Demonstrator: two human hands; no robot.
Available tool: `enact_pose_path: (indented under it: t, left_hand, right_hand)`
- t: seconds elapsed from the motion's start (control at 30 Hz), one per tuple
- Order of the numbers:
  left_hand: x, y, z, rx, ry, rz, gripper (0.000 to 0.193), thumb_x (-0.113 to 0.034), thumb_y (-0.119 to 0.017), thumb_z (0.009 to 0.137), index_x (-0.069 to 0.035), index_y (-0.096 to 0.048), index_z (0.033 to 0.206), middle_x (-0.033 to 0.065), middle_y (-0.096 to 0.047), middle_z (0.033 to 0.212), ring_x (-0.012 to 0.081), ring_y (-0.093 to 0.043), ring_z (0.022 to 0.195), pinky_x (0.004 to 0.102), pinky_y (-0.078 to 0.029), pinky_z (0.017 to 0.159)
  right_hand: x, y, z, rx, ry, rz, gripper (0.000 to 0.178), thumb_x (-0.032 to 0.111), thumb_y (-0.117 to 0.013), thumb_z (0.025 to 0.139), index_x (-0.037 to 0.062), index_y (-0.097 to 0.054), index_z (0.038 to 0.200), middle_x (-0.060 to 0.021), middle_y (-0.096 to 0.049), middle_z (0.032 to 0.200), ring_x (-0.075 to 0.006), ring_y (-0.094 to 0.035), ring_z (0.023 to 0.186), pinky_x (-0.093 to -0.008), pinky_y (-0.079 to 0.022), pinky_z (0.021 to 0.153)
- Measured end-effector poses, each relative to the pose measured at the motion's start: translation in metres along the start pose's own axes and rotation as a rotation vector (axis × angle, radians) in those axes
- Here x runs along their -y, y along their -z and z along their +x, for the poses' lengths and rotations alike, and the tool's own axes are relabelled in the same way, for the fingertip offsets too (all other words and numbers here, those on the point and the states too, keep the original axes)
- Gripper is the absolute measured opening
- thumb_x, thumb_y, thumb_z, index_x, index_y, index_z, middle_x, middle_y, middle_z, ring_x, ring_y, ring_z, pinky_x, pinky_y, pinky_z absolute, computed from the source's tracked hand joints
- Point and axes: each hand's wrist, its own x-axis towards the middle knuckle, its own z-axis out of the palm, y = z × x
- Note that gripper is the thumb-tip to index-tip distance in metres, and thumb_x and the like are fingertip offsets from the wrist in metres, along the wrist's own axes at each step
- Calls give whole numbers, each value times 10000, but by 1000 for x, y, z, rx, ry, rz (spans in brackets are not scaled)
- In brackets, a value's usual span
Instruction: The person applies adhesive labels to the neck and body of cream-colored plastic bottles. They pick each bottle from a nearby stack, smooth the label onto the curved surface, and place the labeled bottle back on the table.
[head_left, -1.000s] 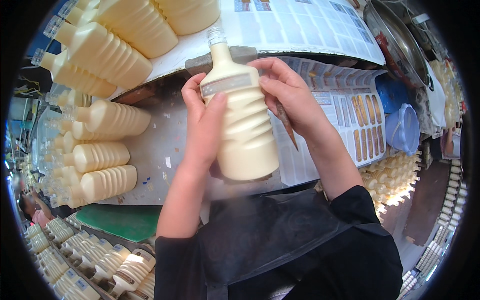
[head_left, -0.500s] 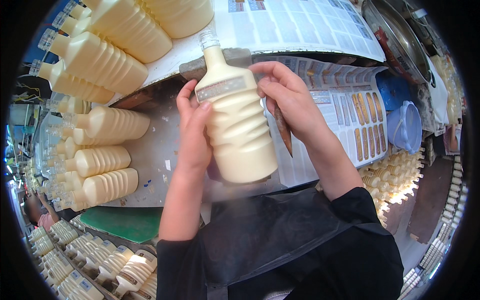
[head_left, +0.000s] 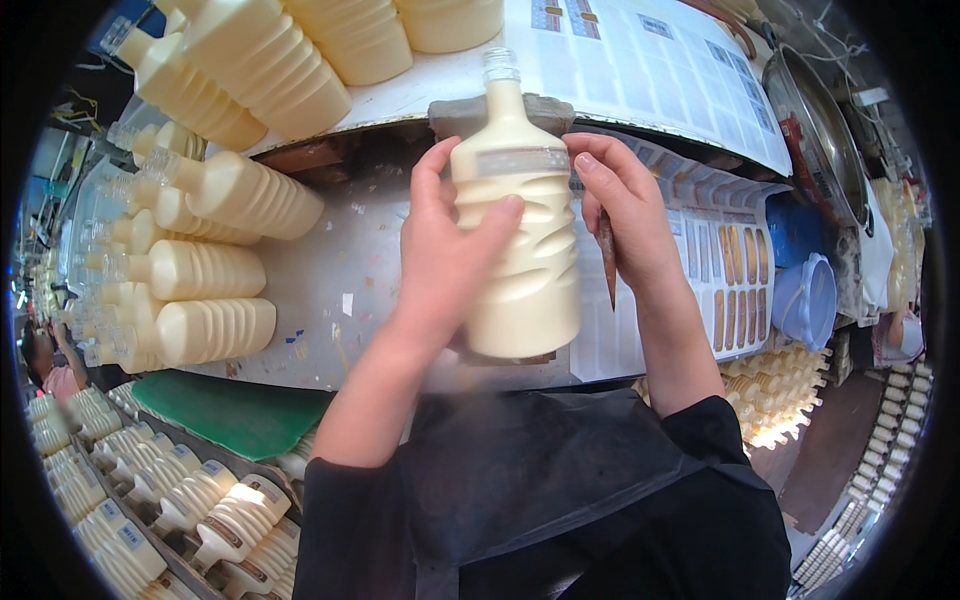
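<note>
A cream ribbed bottle [head_left: 522, 290] with a clear threaded neck lies in front of me, neck pointing away. Across its shoulder runs a shiny printed label strip [head_left: 520, 161]. Around the bottle's left side my left hand [head_left: 445, 235] is closed, its thumb resting on the front just below the label. The thumb and forefinger of my right hand [head_left: 620, 195] come together at the label's right end. Tucked in that hand's other fingers is a brown pointed tool [head_left: 608, 262], its tip toward me; its upper part is hidden. A grey block [head_left: 455, 118] is behind the bottle's neck.
Cream bottles [head_left: 210, 270] lie and stack along the left; more stand on the white shelf [head_left: 390, 95]. Label sheets [head_left: 690, 225] cover the grey table's right side, beside a blue bucket [head_left: 806, 300]. A green board [head_left: 235, 415] and labelled bottles [head_left: 240, 515] are at lower left.
In the view, the bottle and both hands sit farther right, and the bottle is straighter. My left thumb has shifted from the label's left edge onto the bottle's front. The surroundings have shifted too.
</note>
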Motion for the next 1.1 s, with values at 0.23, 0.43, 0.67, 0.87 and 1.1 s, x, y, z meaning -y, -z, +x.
enact_pose_path:
  t: [0.23, 0.43, 0.67, 0.87, 1.1]
  left_hand:
    - [5, 2, -1, -12, -24, 57, 759, -258, -764, 899, -11, -353, 1488, 228, -652, 1289, 280, -682, 1137, 381, -541, 975]
    - [5, 2, -1, -33, -71, 161, 754, -312, -758, 899, -23, -370, 1478, 242, -679, 1227, 341, -700, 1111, 414, -539, 972]
    - [2, 2, -3, -39, -74, 263, 730, -239, -748, 912, -13, -359, 1487, 200, -681, 1206, 257, -676, 1088, 383, -546, 945]
    - [5, 2, -1, -52, -93, 263, 765, -340, -762, 883, -31, -378, 1468, 254, -696, 1167, 386, -713, 1060, 445, -554, 934]
    - [7, 0, -1, -59, -100, 251, 760, -333, -759, 886, -32, -376, 1468, 263, -702, 1136, 404, -720, 1029, 447, -566, 906]
  right_hand:
    - [5, -5, 7, 21, 76, -175, 505, 340, -731, 918, -42, -621, 1228, -147, -667, 1211, -194, -609, 1138, -323, -463, 1004]
    - [11, -15, 15, -56, 87, -353, 590, 421, -798, 837, -46, -642, 1163, -169, -694, 1149, -216, -657, 1057, -340, -517, 926]
    - [14, -23, 15, -130, 55, -481, 655, 461, -827, 779, -52, -636, 1140, -190, -719, 1093, -241, -703, 990, -350, -548, 871]
    - [12, -24, 15, -128, 49, -449, 666, 453, -833, 774, -59, -626, 1146, -189, -723, 1073, -228, -706, 970, -339, -552, 851]
    - [10, -24, 15, -128, 32, -436, 661, 432, -842, 772, -55, -616, 1158, -172, -723, 1042, -199, -698, 925, -319, -552, 824]
